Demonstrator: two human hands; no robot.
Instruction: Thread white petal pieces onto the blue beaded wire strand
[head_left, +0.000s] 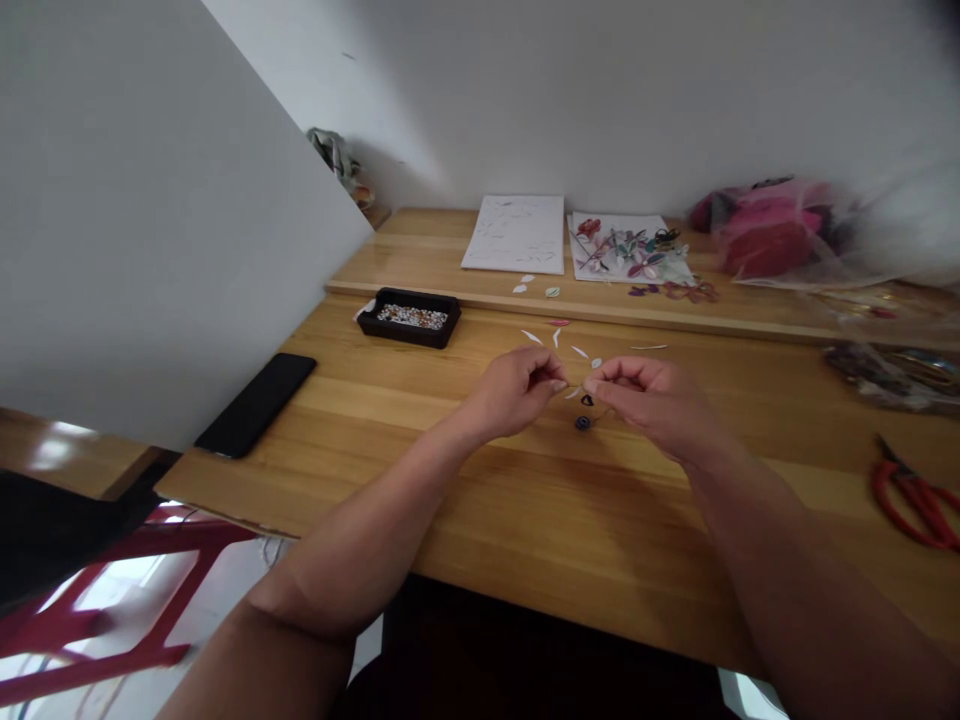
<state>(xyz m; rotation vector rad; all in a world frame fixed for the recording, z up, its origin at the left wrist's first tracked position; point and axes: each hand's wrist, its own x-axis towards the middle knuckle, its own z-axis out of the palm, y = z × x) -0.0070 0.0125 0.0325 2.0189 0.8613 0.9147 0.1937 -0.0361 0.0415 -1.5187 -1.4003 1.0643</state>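
Observation:
My left hand [517,388] and my right hand [645,397] meet over the middle of the wooden table [525,500], fingertips pinched together and almost touching. Something tiny, perhaps a thin wire or thread, is held between them; it is too small to name. Just below the fingertips a small dark bead [583,423] lies on the wood, with another small dark piece [586,400] beside it. Several small white petal-shaped bits [532,337] are scattered just beyond the hands.
A black tray of beads [410,317] and a black phone [257,403] lie to the left. Red scissors [911,495] are at the right edge. On the raised back shelf lie a white sheet [516,233], a flower-pattern sheet [626,248] and pink material in plastic [765,235].

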